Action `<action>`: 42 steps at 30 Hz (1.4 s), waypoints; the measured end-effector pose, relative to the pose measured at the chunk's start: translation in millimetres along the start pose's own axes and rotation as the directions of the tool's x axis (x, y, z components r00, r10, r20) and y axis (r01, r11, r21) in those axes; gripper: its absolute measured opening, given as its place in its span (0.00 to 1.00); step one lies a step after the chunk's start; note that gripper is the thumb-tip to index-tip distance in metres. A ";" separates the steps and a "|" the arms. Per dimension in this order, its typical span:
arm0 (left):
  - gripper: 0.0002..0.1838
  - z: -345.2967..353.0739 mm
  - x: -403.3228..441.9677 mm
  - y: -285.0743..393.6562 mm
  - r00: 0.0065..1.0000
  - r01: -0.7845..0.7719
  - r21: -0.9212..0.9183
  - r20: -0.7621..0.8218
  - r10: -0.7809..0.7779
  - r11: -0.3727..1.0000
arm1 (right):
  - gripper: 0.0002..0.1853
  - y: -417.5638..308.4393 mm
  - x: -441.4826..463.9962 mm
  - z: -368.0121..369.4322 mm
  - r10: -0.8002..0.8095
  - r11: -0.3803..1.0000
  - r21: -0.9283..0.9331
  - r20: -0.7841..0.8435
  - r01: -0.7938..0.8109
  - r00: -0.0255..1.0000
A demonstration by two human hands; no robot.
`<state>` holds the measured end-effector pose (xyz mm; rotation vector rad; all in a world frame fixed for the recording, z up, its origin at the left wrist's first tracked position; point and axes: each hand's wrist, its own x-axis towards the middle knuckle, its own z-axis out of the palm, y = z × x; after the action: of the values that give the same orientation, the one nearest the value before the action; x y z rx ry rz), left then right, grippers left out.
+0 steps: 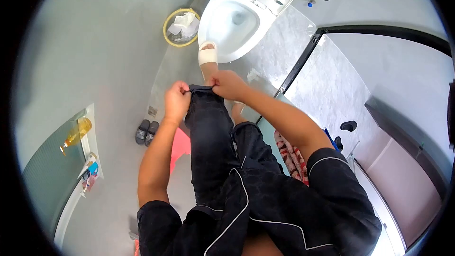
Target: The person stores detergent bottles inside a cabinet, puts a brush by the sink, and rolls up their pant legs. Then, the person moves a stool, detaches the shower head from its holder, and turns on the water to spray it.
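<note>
Both my hands grip the folded hem of a black pajama trouser leg (208, 137). My left hand (177, 100) pinches the hem's left corner, fingers closed. On the right corner, my right hand (228, 85) is also closed around the cloth. Past the hem, my bare lower leg ends in a cream slipper (207, 57), close to the toilet bowl (222, 35). The other trouser leg (251, 137) is bunched up around the knee. That leg's foot is partly hidden behind my right forearm.
A yellow-rimmed wastebasket (166, 31) with paper stands left of the toilet. Dark slippers (146, 132) lie by the left wall. A black-framed glass partition (303, 61) rises on the right. On a left ledge sits a yellow bottle (78, 132).
</note>
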<state>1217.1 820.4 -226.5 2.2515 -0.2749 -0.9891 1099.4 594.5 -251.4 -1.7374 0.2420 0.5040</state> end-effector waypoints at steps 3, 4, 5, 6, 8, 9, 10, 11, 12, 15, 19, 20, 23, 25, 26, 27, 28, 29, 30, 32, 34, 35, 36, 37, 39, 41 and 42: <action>0.13 -9.6 -74.5 1.3 0.815 -0.446 0.406 -0.184 0.549 0.798 | 0.13 -25.6 -71.5 14.0 -0.343 0.908 -0.332 -0.234 0.257 0.910; 0.15 -16.4 -93.9 -0.2 0.799 -0.470 0.389 -0.193 0.569 0.792 | 0.15 -29.1 -92.6 20.5 -0.398 0.897 -0.304 -0.234 0.322 0.887; 0.15 -16.1 -101.1 9.5 0.806 -0.469 0.380 -0.185 0.562 0.797 | 0.15 -40.5 -102.8 23.9 -0.384 0.903 -0.299 -0.233 0.310 0.893; 0.17 -15.8 -112.5 21.8 0.893 -0.353 0.305 -0.174 0.416 0.885 | 0.18 -57.8 -111.2 27.8 -0.186 0.982 -0.092 -0.254 0.168 0.949; 0.20 -16.1 -113.4 21.5 0.941 -0.233 0.240 -0.190 0.281 0.942 | 0.21 -55.6 -109.3 31.8 -0.027 0.994 0.093 -0.235 0.050 0.972; 0.21 -16.6 -108.1 6.0 0.978 -0.174 0.095 -0.099 0.183 0.980 | 0.24 -31.6 -103.1 41.0 -0.053 0.986 0.139 -0.242 0.089 0.969; 0.22 -19.6 -105.5 -0.8 0.995 -0.096 -0.047 0.006 0.097 0.994 | 0.26 -13.7 -98.6 47.1 -0.079 0.975 0.184 -0.247 0.127 0.966; 0.20 -18.6 -110.2 8.4 0.997 -0.006 -0.288 0.074 0.029 0.958 | 0.24 -8.5 -101.0 51.6 -0.030 0.977 0.202 -0.201 0.072 0.979; 0.20 -18.1 -111.3 -0.6 0.998 -0.012 -0.288 0.059 0.031 0.958 | 0.24 -0.6 -100.9 61.3 -0.044 0.977 0.197 -0.197 0.084 0.979; 0.16 -4.4 -114.0 -32.1 0.998 0.055 -0.435 0.053 -0.036 0.899 | 0.18 12.7 -105.0 84.3 0.049 0.927 0.371 -0.270 0.057 0.962; 0.14 -24.0 -140.5 -34.4 0.942 0.107 -0.234 -0.287 -0.174 0.966 | 0.10 -20.9 -130.9 83.9 0.135 0.907 0.420 -0.254 -0.017 0.958; 0.13 -24.1 -147.2 -37.1 0.925 -0.007 -0.237 -0.371 -0.083 0.972 | 0.08 -40.1 -137.4 78.0 0.091 0.900 0.435 -0.250 0.027 0.964; 0.09 -31.6 -179.7 -52.8 0.899 -0.088 -0.152 -0.438 0.012 0.984 | 0.08 -63.0 -138.7 82.2 -0.119 0.986 0.115 -0.008 0.119 0.993; 0.08 -37.1 -189.2 -100.6 0.955 -0.069 -0.231 -0.298 -0.003 0.970 | 0.11 -69.5 -132.5 82.1 -0.125 0.992 0.006 0.274 0.128 0.953; 0.08 -38.1 -195.6 -116.4 0.992 -0.015 -0.303 -0.123 -0.024 0.953 | 0.11 -69.1 -132.0 80.8 -0.134 0.990 -0.006 0.278 0.142 0.951; 0.13 -47.5 -210.5 -113.0 0.993 0.112 -0.253 -0.019 -0.121 0.961 | 0.11 -64.7 -132.9 80.2 -0.131 0.988 -0.058 0.191 0.145 0.973; 0.13 -51.3 -219.8 -112.4 0.992 0.109 -0.265 -0.029 -0.121 0.958 | 0.12 -59.9 -134.6 79.1 -0.128 0.984 -0.108 0.105 0.140 0.986; 0.14 -56.0 -229.2 -117.3 0.988 0.146 -0.163 -0.026 -0.153 0.976 | 0.11 -43.3 -130.8 78.4 -0.097 0.978 -0.186 0.014 0.098 0.995; 0.16 -62.5 -238.6 -124.4 0.982 0.183 -0.064 -0.035 -0.185 0.981 | 0.12 -30.3 -129.4 74.4 -0.075 0.991 -0.117 -0.090 0.064 0.993; 0.20 -69.4 -246.8 -160.8 0.965 0.240 -0.136 -0.072 -0.251 0.961 | 0.12 -30.9 -125.0 59.8 0.033 0.996 -0.069 -0.253 -0.052 0.967; 0.23 -78.0 -259.8 -166.3 0.955 0.204 -0.038 -0.212 -0.207 0.978 | 0.08 6.8 -108.0 48.9 -0.026 0.992 -0.122 -0.362 -0.019 0.932; 0.25 -86.6 -261.5 -175.7 0.944 0.203 -0.020 -0.262 -0.201 0.979 | 0.07 -12.6 -103.7 50.7 0.083 0.997 0.039 -0.390 -0.073 0.917; 0.26 -92.6 -264.1 -185.3 0.935 0.208 -0.001 -0.293 -0.199 0.978 | 0.07 -25.6 -96.3 49.0 0.147 0.989 0.048 -0.353 -0.139 0.924; 0.27 -98.9 -266.5 -195.2 0.928 0.194 -0.065 -0.312 -0.205 0.979 | 0.07 -49.2 -87.9 55.0 0.210 0.977 0.101 -0.321 -0.187 0.924; 0.28 -111.4 -281.1 -212.5 0.907 0.180 -0.169 -0.354 -0.230 0.969 | 0.06 -72.9 -63.7 76.6 0.198 0.977 0.121 -0.203 -0.176 0.959; 0.29 -123.8 -301.0 -225.5 0.876 0.168 -0.364 -0.370 -0.308 0.916 | 0.06 -97.5 -31.2 106.1 0.187 0.980 0.084 -0.080 -0.180 0.979; 0.29 -124.7 -313.2 -238.5 0.858 0.168 -0.405 -0.389 -0.336 0.899 | 0.07 -110.8 -17.8 125.9 0.198 0.980 0.031 -0.019 -0.197 0.980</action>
<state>1073.8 1196.8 -135.4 2.1253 0.3950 -0.5508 1105.6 739.7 -165.9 -1.6998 0.4390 0.6225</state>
